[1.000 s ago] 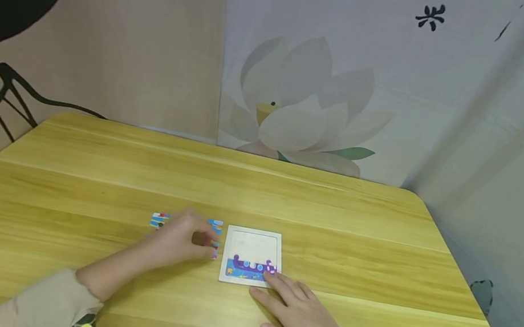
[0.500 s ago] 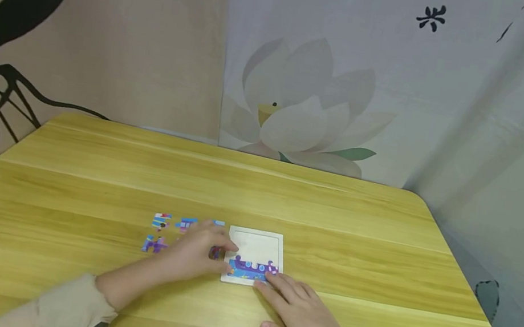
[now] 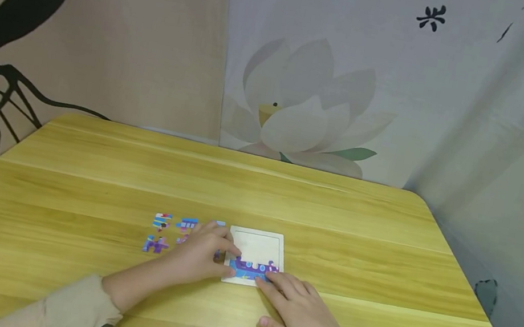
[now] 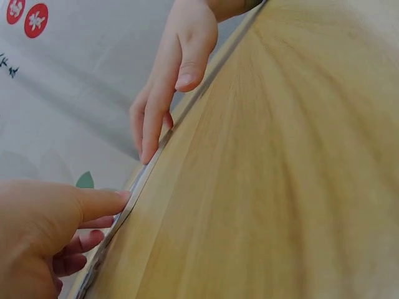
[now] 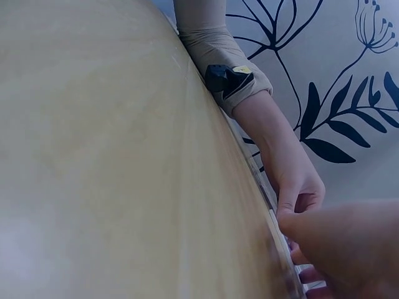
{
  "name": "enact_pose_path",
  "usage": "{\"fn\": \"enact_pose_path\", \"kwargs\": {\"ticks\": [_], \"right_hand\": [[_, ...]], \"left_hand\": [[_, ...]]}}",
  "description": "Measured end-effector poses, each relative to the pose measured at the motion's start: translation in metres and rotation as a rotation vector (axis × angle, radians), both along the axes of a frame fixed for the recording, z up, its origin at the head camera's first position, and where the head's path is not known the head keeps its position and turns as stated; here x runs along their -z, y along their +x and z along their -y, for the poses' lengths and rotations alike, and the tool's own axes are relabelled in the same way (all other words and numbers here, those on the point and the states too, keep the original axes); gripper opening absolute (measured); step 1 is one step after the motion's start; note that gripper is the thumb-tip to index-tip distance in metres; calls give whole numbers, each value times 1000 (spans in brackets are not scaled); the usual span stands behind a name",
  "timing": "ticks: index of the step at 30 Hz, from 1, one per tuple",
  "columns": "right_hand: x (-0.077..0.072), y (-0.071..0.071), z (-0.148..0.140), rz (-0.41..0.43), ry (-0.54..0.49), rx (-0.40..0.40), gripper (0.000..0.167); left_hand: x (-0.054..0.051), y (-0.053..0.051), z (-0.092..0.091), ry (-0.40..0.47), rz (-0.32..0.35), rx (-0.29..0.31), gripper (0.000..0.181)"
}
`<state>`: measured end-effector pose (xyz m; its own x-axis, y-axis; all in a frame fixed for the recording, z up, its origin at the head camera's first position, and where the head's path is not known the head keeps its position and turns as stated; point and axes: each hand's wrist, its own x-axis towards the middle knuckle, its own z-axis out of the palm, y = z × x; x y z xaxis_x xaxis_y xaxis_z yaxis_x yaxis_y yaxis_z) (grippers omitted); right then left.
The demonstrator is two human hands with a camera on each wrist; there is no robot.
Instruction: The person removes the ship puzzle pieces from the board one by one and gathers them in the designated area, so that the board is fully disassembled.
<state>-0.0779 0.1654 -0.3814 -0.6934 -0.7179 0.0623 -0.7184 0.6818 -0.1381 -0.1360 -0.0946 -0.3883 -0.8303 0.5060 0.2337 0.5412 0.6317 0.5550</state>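
Observation:
A square white puzzle tray [image 3: 256,243] lies on the wooden table. Along its lower part, blue and purple puzzle pieces [image 3: 250,270] form a strip of picture; the upper part shows bare white. My left hand [image 3: 197,254] is at the tray's left side, its thumb and index fingertip touching the edge, a gap between them. From the right, my right hand [image 3: 303,321] rests its extended fingertips on the lower right corner of the tray. In the left wrist view, the left thumb [image 4: 103,202] lies straight against the thin tray edge; in the right wrist view, the tray is mostly hidden.
Loose puzzle pieces [image 3: 156,244] lie in rows left of the tray, some partly covered by the left hand. The wooden table [image 3: 360,232] extends around them. A patterned curtain [image 3: 309,67] hangs behind the far edge.
My left hand has moved right, from over the loose pieces to the tray's left edge, uncovering several pieces. The right hand stays almost where it was on the tray's corner.

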Motion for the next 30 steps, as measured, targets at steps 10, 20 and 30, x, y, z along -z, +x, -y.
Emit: {"fn": "enact_pose_path", "kwargs": {"ticks": [10,20,30], "right_hand": [[-8,-3,1,40,17,12,60],[-11,-4,1,60,25,21,61],[-11,-4,1,64,28,23,61]], "left_hand": [[-2,-3,-4,50,54,-11,28],[-5,-3,-5,63,63,-18,29],[-3,-3,-5,77,48,-20,31]]}}
